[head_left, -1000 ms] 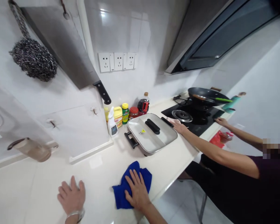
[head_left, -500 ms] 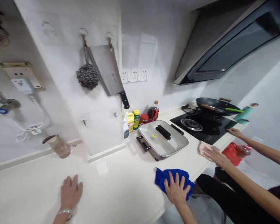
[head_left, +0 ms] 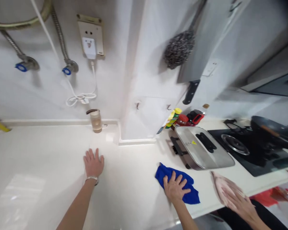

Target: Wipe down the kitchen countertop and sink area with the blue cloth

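My left hand (head_left: 94, 163), with a band at the wrist, lies flat on the white countertop (head_left: 124, 188), fingers spread and nothing in it. A tall tumbler (head_left: 96, 122) with a dark handle stands beyond it against the wall. My right hand (head_left: 175, 187) rests palm down, fingers apart, on a crumpled blue cloth (head_left: 188, 198). This cloth lies on the counter near the front edge, left of a lidded rectangular electric pan (head_left: 207, 153).
Another person's hand (head_left: 242, 204) presses a pale pink cloth (head_left: 220, 185) at right. Behind are a black cooktop (head_left: 256, 164) and wok (head_left: 266, 129). A cleaver (head_left: 194, 60) and steel-wool scrubber (head_left: 179, 49) hang on the pillar. Several bottles and jars stand behind the pan.
My view has turned left, showing more counter and wall valves. The blue cloth under my right hand has slid left relative to the pan. The other person's pink cloth has come nearer the front edge.
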{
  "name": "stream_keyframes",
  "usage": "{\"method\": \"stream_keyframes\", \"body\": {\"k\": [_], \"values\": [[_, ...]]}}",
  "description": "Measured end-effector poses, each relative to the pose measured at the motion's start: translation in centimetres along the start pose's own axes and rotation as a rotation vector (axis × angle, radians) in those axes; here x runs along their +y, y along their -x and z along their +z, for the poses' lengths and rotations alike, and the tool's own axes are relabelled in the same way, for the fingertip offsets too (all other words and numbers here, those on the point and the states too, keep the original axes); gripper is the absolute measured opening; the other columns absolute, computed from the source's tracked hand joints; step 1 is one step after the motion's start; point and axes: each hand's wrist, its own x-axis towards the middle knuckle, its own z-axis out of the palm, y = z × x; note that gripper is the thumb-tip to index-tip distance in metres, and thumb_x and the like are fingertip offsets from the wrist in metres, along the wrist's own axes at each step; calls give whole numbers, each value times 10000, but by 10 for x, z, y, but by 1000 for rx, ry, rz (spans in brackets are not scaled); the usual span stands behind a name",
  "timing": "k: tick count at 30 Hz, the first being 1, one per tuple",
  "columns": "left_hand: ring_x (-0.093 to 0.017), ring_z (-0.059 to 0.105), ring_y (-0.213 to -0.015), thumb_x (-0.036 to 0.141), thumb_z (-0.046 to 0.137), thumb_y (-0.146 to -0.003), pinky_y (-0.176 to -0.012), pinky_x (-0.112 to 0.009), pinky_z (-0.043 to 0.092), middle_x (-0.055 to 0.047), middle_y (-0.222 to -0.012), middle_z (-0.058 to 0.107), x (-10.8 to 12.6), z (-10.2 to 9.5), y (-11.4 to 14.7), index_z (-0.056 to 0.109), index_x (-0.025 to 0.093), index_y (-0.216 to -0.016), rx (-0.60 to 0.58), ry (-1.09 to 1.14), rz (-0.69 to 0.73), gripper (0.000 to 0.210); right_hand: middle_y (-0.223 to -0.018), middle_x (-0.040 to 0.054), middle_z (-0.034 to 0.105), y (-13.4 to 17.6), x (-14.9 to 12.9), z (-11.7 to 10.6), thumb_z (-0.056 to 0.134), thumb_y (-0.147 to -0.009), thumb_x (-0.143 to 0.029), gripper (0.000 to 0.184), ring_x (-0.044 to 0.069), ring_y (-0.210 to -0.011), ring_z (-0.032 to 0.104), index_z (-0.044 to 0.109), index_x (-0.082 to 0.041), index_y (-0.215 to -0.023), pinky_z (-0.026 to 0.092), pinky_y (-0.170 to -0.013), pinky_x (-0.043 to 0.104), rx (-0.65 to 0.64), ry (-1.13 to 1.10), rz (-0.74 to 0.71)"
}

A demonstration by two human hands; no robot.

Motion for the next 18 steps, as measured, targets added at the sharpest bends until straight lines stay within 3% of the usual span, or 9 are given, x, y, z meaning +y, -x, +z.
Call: {"method": "stream_keyframes", "body": {"k": [6,12,15,18], "values": [[-425,134,-1518,336,372,-968,-1194,-634,194,-247,-1603,282,-5,3,2,437,108,-1472,12,21,-21,558,-1516,336,336,-25,-111,-7,253,-949,-477,685,519,-1424,214,423,-60,-1464,166,-975,848,-34,-48,-100],[-417,173,-1512,329,409,-955,-1195,-615,217,-245,-1599,297,-6,0,3,448,118,-1468,6,-20,-17,555,-1600,264,231,0,-221,-29,366,-942,-456,678,489,-1473,129,320,-123,-1531,65,-1079,789,-173,-18,-443],[-413,178,-1511,334,408,-956,-1186,-619,236,-241,-1589,323,-8,-2,2,443,127,-1472,-1,-61,-2,557,-1630,216,173,21,-248,-46,407,-934,-533,718,446,-1502,62,296,-172,-1544,-12,-1125,749,-268,-158,-693],[-425,170,-1509,336,407,-958,-1181,-629,235,-260,-1578,328,-9,-3,-1,449,110,-1466,14,-91,7,557,-1649,169,128,39,-247,-63,413,-930,-605,743,408,-1515,42,282,-219,-1551,-32,-1164,705,-327,-301,-902]]}}
